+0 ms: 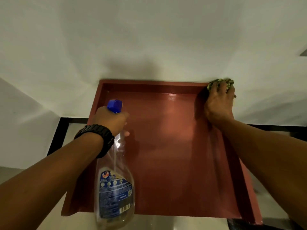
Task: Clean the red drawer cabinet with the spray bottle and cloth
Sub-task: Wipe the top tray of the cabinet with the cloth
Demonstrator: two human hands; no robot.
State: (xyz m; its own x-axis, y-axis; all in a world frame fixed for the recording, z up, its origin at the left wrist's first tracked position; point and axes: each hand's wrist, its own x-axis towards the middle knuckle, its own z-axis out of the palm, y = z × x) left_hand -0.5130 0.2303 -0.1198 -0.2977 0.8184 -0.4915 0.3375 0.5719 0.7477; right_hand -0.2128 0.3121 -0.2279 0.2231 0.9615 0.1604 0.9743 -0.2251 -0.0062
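Note:
The red drawer cabinet (166,146) fills the middle of the head view, seen from above, its recessed top ringed by a raised rim. My left hand (110,120) grips the neck of a clear spray bottle (114,183) with a blue nozzle; the bottle hangs over the cabinet's left front edge. A black braided band is on that wrist. My right hand (219,103) presses a green and yellow cloth (221,83) onto the back right corner of the rim. Most of the cloth is hidden under my fingers.
A white wall (149,39) stands directly behind the cabinet and turns a corner at the left. Below it runs a black skirting strip (56,138) over pale floor tiles (149,223). A dark object (235,225) shows at the cabinet's front right corner.

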